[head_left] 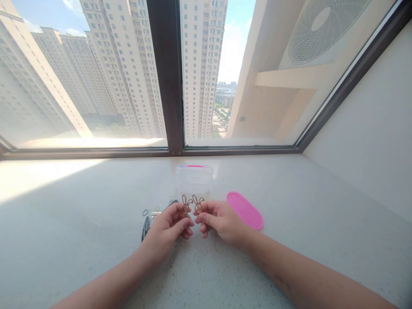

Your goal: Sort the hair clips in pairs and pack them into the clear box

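Note:
My left hand (167, 227) pinches a copper-coloured, rabbit-shaped wire clip (184, 200) between thumb and fingers, its ears pointing up. A matching rabbit-shaped wire clip (197, 200) is pinched in my right hand (223, 223). The two clips are held side by side, with a small gap between the hands. Partly hidden behind my left hand lie a black item (146, 226), a small dark ring (145, 212) and a pale metallic piece (156, 214). Just beyond the clips stands a clear plastic container (194, 177) with some pink at its top.
An oval pink lid (245, 210) lies on the pale speckled sill (283, 201), beyond my right wrist. The dark window frame (174, 148) runs along the back, with tall buildings outside. A white wall (370, 128) borders the right side.

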A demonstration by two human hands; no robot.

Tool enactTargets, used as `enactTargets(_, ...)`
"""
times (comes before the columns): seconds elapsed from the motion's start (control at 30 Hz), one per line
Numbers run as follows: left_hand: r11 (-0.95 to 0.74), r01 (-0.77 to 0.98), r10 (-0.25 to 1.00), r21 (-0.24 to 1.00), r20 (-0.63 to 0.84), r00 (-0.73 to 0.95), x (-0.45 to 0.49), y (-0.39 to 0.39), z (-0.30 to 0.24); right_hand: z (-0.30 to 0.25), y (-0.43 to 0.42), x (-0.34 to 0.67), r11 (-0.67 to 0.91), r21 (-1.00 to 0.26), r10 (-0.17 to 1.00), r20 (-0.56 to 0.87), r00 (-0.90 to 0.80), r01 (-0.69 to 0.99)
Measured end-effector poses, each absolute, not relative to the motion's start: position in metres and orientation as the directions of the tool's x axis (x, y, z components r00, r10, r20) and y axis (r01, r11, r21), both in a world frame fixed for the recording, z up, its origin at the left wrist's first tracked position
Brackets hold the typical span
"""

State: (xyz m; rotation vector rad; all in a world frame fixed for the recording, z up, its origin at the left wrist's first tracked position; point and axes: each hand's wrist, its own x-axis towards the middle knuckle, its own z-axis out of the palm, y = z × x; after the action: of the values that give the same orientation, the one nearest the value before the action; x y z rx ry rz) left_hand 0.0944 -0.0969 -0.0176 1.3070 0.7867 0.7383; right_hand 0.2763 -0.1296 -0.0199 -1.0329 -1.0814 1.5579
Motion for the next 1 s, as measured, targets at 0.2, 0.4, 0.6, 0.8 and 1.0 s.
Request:
enactTargets(0.2,0.114,-0.041,0.829,0.993,-0.072,0.554,0.0942,-0.0960,-0.0178,-0.0204,-0.1296,0.2761,-0.158,-0.966,0.971,-0.114,-0.211,-0.204)
enactTargets(0.4,0.124,-0.049,0.829,0.991,-0.076,0.554,0.0947,-0.0961,-0.0188,-0.0213,-0.1294,0.2764,-0.152,-0.966,0.973,-0.109,-0.203,-0.209)
enactTargets(0.6,0.128,-0.043,0.829,0.991,-0.083,0.553,0.0946,-0.0960,-0.0180,-0.0210,-0.1289,0.2775,-0.156,-0.963,0.974,-0.113,-0.197,-0.221)
enactTargets(0.8,0.133,-0.041,0.834,0.990,-0.089,0.545,0.0949,-0.0968,-0.0171,-0.0183,-0.1294,0.2774,-0.159,-0.963,0.975,-0.118,-0.190,-0.218)
enactTargets(1.0,0.132,-0.038,0.835,0.991,-0.090,0.542,0.0946,-0.0969,-0.0177,-0.0184,-0.1294,0.2769,-0.145,-0.963,0.977,-0.104,-0.184,-0.226)
